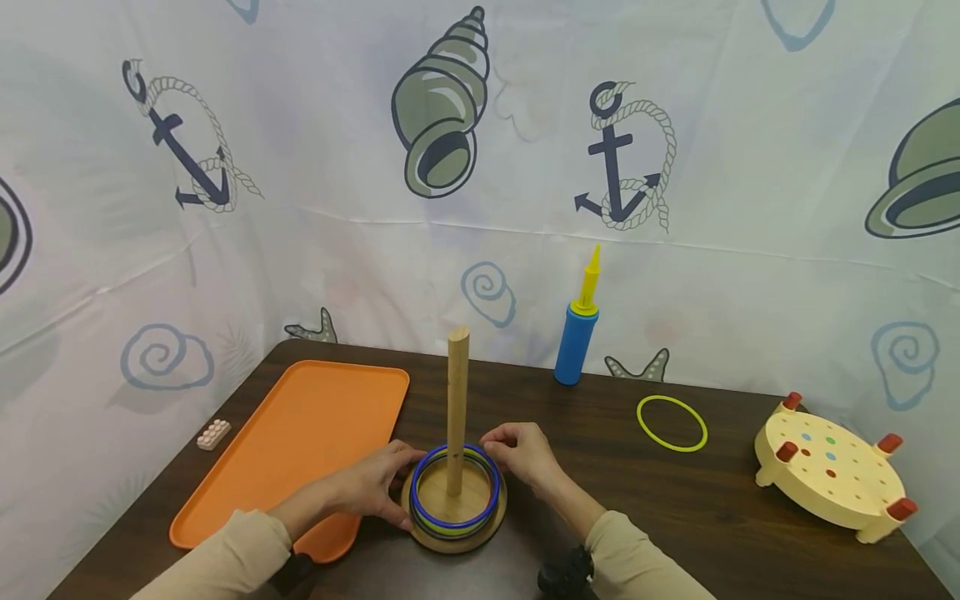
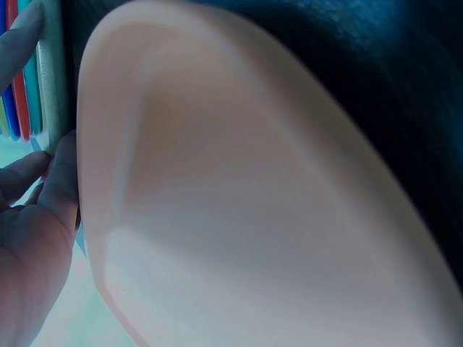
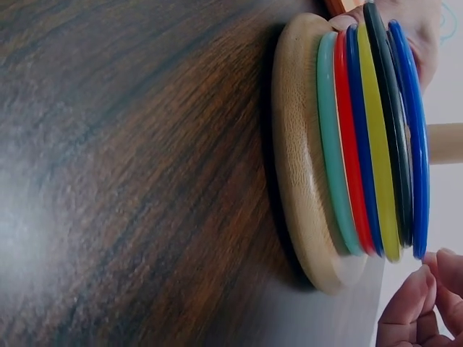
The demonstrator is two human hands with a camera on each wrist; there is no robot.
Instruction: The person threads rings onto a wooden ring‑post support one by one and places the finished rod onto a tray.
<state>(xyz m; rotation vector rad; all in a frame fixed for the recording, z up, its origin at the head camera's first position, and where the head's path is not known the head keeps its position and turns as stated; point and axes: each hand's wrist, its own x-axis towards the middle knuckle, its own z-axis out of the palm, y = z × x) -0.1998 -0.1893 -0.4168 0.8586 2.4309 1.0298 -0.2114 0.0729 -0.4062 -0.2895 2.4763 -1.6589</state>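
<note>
A wooden ring stand with an upright peg [image 1: 457,400] and a round base [image 3: 300,144] stands near the table's front. Several coloured rings lie stacked around its peg: teal, red, blue, yellow [image 3: 376,144] and black, with a blue ring [image 3: 419,144] on top. My left hand [image 1: 378,483] holds the stand's left side, thumb at the front and fingers farther back. The left wrist view shows its thumb [image 2: 18,47] by the rings and other fingers at the base's edge. On the right, my right hand [image 1: 525,454] pinches the top blue ring's edge between thumb and finger.
An orange tray [image 1: 322,417] lies left of the stand, with a small pale brick [image 1: 213,434] beyond it. A blue and yellow hand pump [image 1: 573,342] stands at the back. Rightward are a lone yellow ring [image 1: 703,427] and a cream pegged board [image 1: 832,467].
</note>
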